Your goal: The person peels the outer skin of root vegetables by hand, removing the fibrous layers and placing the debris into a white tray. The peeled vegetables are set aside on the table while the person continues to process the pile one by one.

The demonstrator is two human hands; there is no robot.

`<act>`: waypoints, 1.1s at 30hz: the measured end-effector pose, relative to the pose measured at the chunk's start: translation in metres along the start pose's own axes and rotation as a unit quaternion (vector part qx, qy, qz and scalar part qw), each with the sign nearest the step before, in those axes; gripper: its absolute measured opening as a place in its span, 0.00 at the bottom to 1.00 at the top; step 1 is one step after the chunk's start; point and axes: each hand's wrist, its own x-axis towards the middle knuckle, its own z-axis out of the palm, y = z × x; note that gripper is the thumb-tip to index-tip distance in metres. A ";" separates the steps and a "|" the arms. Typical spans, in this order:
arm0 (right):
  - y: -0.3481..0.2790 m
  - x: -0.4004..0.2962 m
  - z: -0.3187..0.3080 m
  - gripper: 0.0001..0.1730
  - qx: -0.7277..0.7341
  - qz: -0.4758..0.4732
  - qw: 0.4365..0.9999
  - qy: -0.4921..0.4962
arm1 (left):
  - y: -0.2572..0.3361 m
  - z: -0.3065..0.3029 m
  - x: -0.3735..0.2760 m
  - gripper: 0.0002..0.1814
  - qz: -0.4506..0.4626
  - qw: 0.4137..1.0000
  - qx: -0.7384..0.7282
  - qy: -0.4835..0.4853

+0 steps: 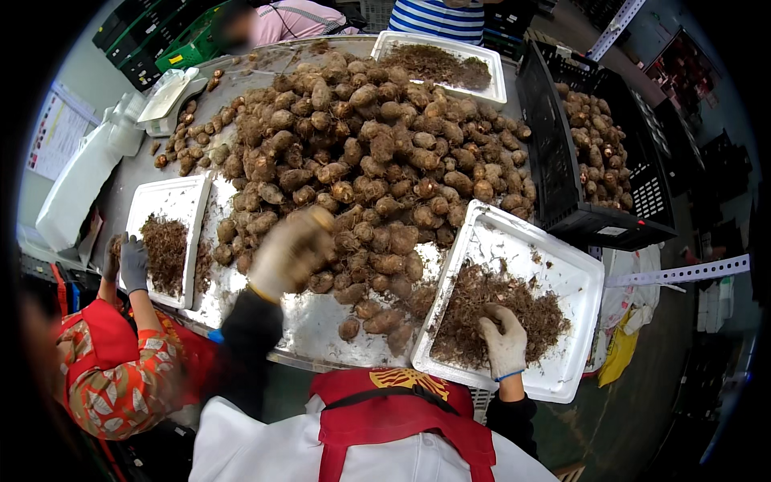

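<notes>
A large heap of hairy brown taro corms (373,156) covers the metal table before me. My left hand (295,250), in a pale work glove, is blurred over the heap's front left edge; whether it holds a corm cannot be told. My right hand (503,340), in a whitish glove with a blue cuff edge, rests at the front of a white foam tray (542,241). Its fingers curve down to the brown root fibres (482,301) in that tray; nothing clear shows between them. Several loose corms (382,321) lie on the table between my hands.
A co-worker's gloved hands (134,265) are over another foam tray (202,199) of fibres at the left. A black crate (557,150) of corms stands right. A third fibre tray (497,90) is at the far edge, near two people. A scale (162,123) sits at the back left.
</notes>
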 end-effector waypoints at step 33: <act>-0.092 0.012 0.054 0.26 -0.059 -0.349 0.934 -0.044 | -0.088 0.100 -0.021 0.18 -0.068 0.987 -0.086 -0.117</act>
